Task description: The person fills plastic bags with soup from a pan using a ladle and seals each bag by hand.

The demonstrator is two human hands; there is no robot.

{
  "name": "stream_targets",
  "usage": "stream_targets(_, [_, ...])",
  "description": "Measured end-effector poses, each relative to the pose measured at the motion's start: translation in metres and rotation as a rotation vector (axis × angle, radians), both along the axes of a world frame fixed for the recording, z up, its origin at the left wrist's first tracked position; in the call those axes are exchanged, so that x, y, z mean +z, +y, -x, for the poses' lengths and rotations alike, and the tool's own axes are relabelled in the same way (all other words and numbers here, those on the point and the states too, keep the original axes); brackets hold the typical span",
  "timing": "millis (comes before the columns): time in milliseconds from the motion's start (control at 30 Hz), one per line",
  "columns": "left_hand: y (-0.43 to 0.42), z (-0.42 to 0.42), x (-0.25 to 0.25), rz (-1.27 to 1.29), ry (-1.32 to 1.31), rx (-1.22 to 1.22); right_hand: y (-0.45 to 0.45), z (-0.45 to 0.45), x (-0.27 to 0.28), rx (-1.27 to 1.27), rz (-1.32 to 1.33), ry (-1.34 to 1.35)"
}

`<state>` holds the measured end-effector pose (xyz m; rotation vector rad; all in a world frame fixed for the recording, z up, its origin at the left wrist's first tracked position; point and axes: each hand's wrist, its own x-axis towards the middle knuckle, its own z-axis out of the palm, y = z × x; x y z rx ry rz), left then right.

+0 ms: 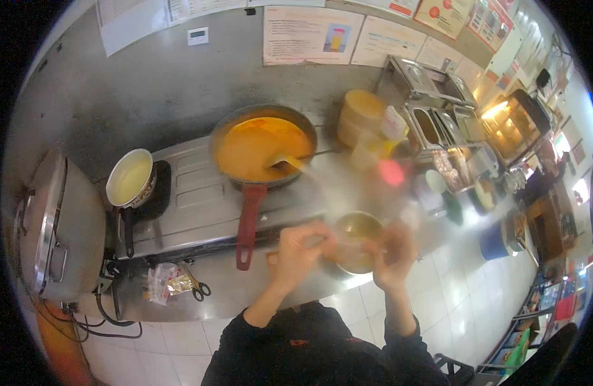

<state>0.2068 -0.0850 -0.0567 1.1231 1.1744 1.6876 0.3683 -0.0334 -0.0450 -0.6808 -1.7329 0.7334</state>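
My left hand point(299, 251) is closed in a pinch at the left side of a metal bowl point(359, 226) near the counter's front edge. On the bowl's right side my right hand point(394, 254) is also closed, thumb and fingers together. Something pale and see-through seems to lie between the fingers, too blurred to name. Past my hands, a deep frying pan point(250, 215) with a red handle holds orange liquid point(261, 145). A spoon or ladle point(285, 161) rests in that liquid.
Left of the pan stands a small pot point(130, 180) of pale yellow liquid, beside a large steel cooker point(68, 225). Scissors point(200, 289) and plastic packets point(164, 283) lie at the front left. A beige tub point(361, 119) and steel food trays point(431, 125) stand to the right.
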Motion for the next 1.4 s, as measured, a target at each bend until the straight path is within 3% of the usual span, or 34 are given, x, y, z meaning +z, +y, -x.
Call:
stream_targets(67, [0.005,-0.011,-0.005,0.026,0.035,-0.006,0.000,-0.013,-0.002,-0.021,0.064,0.043])
stream_targets(133, [0.012,-0.022,-0.010,-0.037,0.114,0.039,0.003,-0.022,0.012,0.027,-0.060,-0.175])
stream_targets(233, [0.024,-0.043,-0.011,-0.167,0.297,0.151,0.014,-0.032,0.012,0.033,-0.164,-0.294])
stream_targets(367, [0.038,-0.074,0.003,-0.180,0.421,0.195,0.030,-0.055,0.001,0.027,-0.120,-0.304])
stream_targets(467, [0.054,-0.099,0.005,-0.194,0.450,0.174,0.043,-0.079,-0.003,-0.020,-0.195,-0.303])
stream_targets(533, [0.067,-0.118,-0.006,-0.301,0.513,0.284,0.050,-0.094,-0.005,-0.073,-0.403,-0.383])
stream_targets(667, [0.081,-0.151,-0.029,-0.288,0.426,0.269,0.062,-0.125,-0.030,-0.026,-0.235,-0.263])
stream_targets(733, [0.084,-0.162,-0.036,-0.207,0.300,0.390,0.067,-0.141,-0.037,-0.027,-0.187,-0.255])
stream_targets(867, [0.085,-0.171,-0.054,-0.114,0.329,0.397,0.085,-0.166,-0.043,0.052,-0.092,-0.191])
stream_targets(933, [0.083,-0.163,-0.068,-0.193,0.496,0.722,0.099,-0.185,-0.059,0.108,-0.030,-0.221])
stream_targets(1033, [0.056,-0.126,-0.058,-0.123,0.330,0.723,0.165,-0.237,-0.087,-0.221,0.222,-0.261])
stream_targets(1133, [0.024,-0.097,-0.070,-0.011,0.327,0.722,0.282,-0.316,-0.180,-0.663,0.091,-0.338])
stream_targets(1167, [0.016,-0.089,-0.078,0.063,0.331,0.744,0.313,-0.339,-0.201,-0.770,-0.174,-0.412])
stream_targets(1200, [0.007,-0.078,-0.091,0.065,0.336,0.754,0.341,-0.365,-0.232,-0.828,-0.160,-0.550])
stream_targets(1233, [-0.001,-0.066,-0.110,0.245,0.357,0.836,0.361,-0.381,-0.252,-0.882,-0.150,-0.691])
stream_targets(1267, [-0.004,-0.056,-0.127,0.427,0.372,0.914,0.365,-0.384,-0.253,-0.869,-0.154,-0.688])
stream_targets(1300, [-0.003,-0.046,-0.143,0.431,0.372,0.925,0.365,-0.385,-0.254,-0.809,-0.007,-0.694])
stream_targets(1400, [0.001,-0.036,-0.165,0.668,0.484,0.806,0.386,-0.400,-0.279,-0.765,0.207,-0.706])
